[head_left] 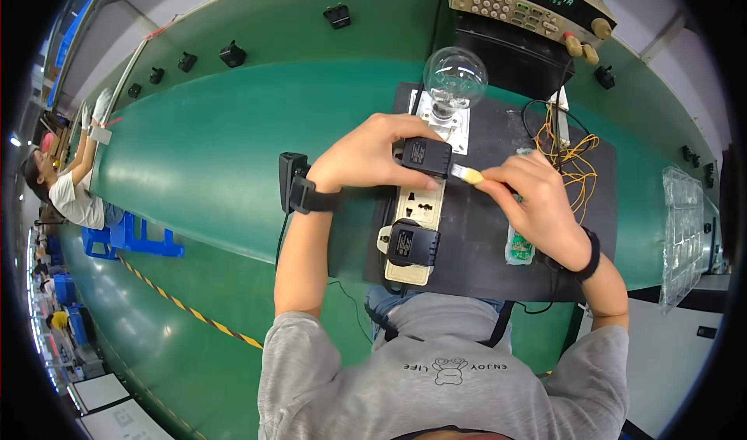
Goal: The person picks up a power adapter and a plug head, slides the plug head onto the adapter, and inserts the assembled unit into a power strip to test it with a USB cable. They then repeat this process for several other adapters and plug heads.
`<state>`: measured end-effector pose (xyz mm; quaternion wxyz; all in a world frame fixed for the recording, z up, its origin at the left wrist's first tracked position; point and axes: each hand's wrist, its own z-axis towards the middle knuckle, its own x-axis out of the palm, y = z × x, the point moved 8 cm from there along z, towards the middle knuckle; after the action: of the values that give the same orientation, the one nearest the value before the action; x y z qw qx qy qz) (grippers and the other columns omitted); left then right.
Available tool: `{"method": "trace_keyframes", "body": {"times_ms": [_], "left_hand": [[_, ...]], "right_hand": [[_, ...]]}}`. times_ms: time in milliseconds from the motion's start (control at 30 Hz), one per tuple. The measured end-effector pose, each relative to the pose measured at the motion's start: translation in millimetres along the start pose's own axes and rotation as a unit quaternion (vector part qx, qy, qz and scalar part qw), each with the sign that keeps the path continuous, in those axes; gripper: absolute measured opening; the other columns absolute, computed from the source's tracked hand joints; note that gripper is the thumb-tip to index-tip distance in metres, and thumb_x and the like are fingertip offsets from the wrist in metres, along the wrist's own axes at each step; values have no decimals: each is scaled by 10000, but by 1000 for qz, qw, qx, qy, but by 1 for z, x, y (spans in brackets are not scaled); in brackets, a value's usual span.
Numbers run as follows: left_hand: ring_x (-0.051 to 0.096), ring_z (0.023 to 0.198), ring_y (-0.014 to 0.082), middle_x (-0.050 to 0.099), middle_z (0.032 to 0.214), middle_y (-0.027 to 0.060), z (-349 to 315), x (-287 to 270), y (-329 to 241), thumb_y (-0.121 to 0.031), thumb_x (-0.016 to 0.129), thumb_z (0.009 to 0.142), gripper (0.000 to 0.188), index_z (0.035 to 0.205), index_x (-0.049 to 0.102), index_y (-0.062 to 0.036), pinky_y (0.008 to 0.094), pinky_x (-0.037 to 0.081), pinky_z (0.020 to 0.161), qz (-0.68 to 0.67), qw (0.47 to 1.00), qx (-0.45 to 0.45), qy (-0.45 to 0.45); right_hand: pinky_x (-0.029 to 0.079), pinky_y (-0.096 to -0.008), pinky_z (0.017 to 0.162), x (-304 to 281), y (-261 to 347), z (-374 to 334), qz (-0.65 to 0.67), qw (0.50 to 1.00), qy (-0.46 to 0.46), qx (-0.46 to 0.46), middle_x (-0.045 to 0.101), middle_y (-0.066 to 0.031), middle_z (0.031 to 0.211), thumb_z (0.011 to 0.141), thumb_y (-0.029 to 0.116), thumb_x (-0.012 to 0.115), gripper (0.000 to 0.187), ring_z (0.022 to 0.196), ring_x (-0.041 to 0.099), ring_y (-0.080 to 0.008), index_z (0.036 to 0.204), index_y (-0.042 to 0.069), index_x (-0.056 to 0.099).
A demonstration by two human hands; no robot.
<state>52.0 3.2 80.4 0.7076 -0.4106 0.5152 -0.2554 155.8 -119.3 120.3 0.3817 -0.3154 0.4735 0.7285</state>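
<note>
My left hand [367, 156] grips a black power adapter [426, 157] at the far end of a cream power strip [421, 206]. My right hand [537, 203] holds a small brush [468, 175] with its bristles against the adapter's side. A second black adapter [412, 244] sits plugged into the near end of the strip. Past the strip, a clear light bulb [455, 78] stands in a white holder. Both wrists carry black straps.
The strip lies on a black mat [498, 238] on a green bench. A bench power supply [529, 4] stands at the back, yellow wires [572, 156] to its right, a small green circuit board [519, 247], clear plastic trays [683, 230] far right. Another person [66, 183] works far left.
</note>
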Motion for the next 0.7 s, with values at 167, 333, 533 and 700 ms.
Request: {"method": "trace_keyframes", "body": {"times_ms": [167,333,533,700], "left_hand": [[604,908,213,644,966,106,0,-8,-7,-175,827,582,522,1042,636,-19,331,474,841,40,997,58,-31],[600,902,150,627,995,95,-17,-57,0,-52,792,627,534,1110,577,20,279,478,850,-290,918,140,-232],[568,864,109,603,975,52,-7,-61,73,-147,792,695,491,1106,586,25,244,470,782,-204,901,-54,-379],[510,884,163,462,1039,92,-17,-71,112,-289,810,670,519,1073,630,-16,279,456,773,-27,870,-163,-465]], "right_hand": [[371,-322,631,1,36,-28,44,995,36,-82,585,-59,677,709,55,721,131,612,531,-208,814,19,650],[361,-318,638,7,42,-38,42,996,24,-79,585,-46,689,690,49,736,160,621,526,-196,813,5,643],[357,-317,634,7,46,-39,40,996,19,-73,586,-51,693,695,49,735,152,600,519,-198,806,4,642],[353,-320,628,11,43,-40,56,996,9,-62,574,-47,671,698,50,733,141,584,514,-198,798,9,643]]}}
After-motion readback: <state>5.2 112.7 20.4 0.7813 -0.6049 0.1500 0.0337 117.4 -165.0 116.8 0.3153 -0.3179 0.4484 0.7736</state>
